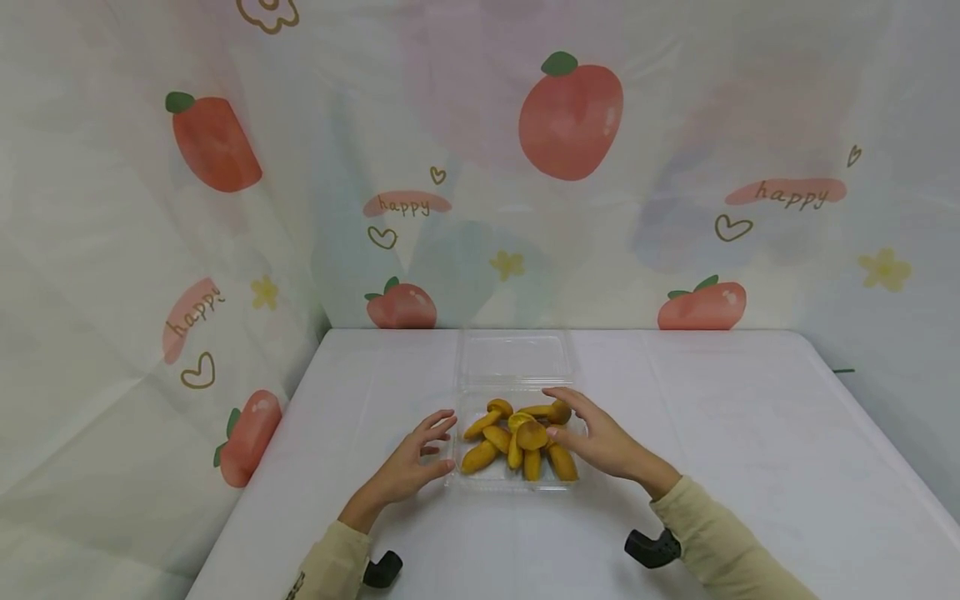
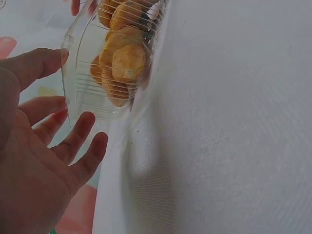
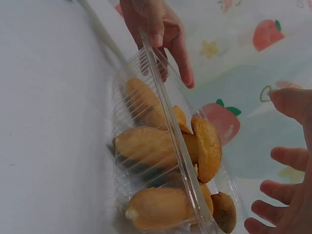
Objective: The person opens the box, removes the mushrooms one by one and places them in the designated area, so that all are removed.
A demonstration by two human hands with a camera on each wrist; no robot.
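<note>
A clear plastic clamshell box (image 1: 495, 485) lies on the white table with its lid (image 1: 516, 358) folded back, away from me. Several yellow-brown mushrooms (image 1: 532, 436) with thick stems fill its tray. My left hand (image 1: 405, 468) is at the tray's left side, fingers spread; in the left wrist view its thumb (image 2: 41, 66) touches the rim. Over the right side hovers my right hand (image 1: 606, 440), fingers extended and holding nothing. The right wrist view shows that hand (image 3: 292, 195) apart from the box, near a mushroom cap (image 3: 207, 148).
White cloth covers the table (image 1: 712, 417). Behind it and to the left hangs a pale curtain (image 1: 480, 125) printed with fruit, flowers and lettering. A black curved piece shows beside each sleeve (image 1: 652, 548).
</note>
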